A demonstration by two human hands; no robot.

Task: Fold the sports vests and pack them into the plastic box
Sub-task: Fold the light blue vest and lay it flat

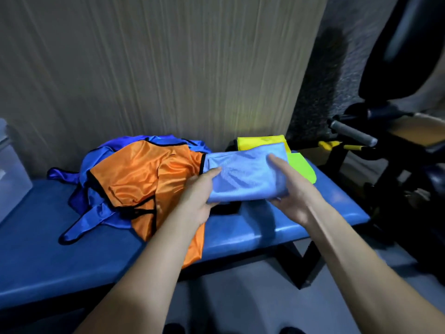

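i have a single view, the head camera, sitting high and tipped forward and down over a blue bench [72,261] that runs from about 8 o'clock to 3 o'clock across the frame. it faces a pale wall [156,68] at 12 o'clock, close behind the bench. both forearms enter from 6 o'clock and reach toward centre, so it is close in. the wide lens bends the edges. dark gym equipment [397,141] fills 2 o'clock. no second view shares the scene.
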